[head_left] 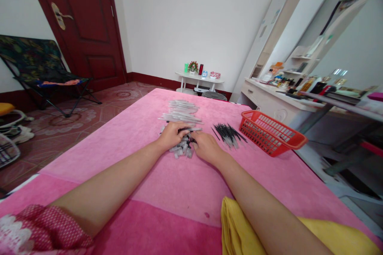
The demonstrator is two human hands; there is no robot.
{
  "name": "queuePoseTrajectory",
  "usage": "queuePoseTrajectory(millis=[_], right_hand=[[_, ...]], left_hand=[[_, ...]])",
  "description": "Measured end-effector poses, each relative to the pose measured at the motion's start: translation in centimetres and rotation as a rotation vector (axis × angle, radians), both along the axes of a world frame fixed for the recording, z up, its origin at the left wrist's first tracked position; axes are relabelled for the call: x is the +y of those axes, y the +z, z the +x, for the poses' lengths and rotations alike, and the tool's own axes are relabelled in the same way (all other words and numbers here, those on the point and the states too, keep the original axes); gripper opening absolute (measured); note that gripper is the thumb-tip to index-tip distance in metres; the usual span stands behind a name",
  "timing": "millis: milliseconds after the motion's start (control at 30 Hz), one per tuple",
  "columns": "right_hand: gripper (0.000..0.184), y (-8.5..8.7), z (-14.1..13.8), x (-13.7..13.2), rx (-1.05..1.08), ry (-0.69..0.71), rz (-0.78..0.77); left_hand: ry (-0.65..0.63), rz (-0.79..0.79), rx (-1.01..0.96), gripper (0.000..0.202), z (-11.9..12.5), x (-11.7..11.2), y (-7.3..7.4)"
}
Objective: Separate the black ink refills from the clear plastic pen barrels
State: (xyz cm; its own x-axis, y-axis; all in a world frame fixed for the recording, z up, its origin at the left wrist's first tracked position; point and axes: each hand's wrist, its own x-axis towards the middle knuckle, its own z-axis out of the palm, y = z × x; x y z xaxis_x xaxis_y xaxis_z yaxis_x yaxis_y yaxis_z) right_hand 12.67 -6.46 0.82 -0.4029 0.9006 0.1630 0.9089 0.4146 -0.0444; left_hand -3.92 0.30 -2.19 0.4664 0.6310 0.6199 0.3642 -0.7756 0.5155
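My left hand (172, 135) is closed around a slim pen (196, 129), its pale end sticking out to the right past the fingertips. Just beside it, my right hand (206, 147) has its fingers bent together over a small heap of clear and black pen caps (182, 150); what it pinches, if anything, is hidden. Beyond both hands lies a stack of whitish translucent pen barrels (182, 112). Off to the right, a bundle of thin black pen refills (229, 133) with pale ends is spread on the pink cloth (143, 127).
A red plastic basket (272, 133) stands at the table's right edge. Folded yellow cloth (239, 227) lies under my right forearm. Further off are a low white table (199, 76), a dressing table (269, 95) crowded with bottles, a folding chair (36, 67) and a dark red door (83, 20).
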Motion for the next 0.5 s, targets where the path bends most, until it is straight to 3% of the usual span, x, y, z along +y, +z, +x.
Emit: queuePoseTrajectory(millis=[500], right_hand=[[0.030, 0.00, -0.03, -0.05, -0.010, 0.004, 0.010]], left_hand=[[-0.005, 0.012, 0.011, 0.023, -0.11, 0.02, -0.03]])
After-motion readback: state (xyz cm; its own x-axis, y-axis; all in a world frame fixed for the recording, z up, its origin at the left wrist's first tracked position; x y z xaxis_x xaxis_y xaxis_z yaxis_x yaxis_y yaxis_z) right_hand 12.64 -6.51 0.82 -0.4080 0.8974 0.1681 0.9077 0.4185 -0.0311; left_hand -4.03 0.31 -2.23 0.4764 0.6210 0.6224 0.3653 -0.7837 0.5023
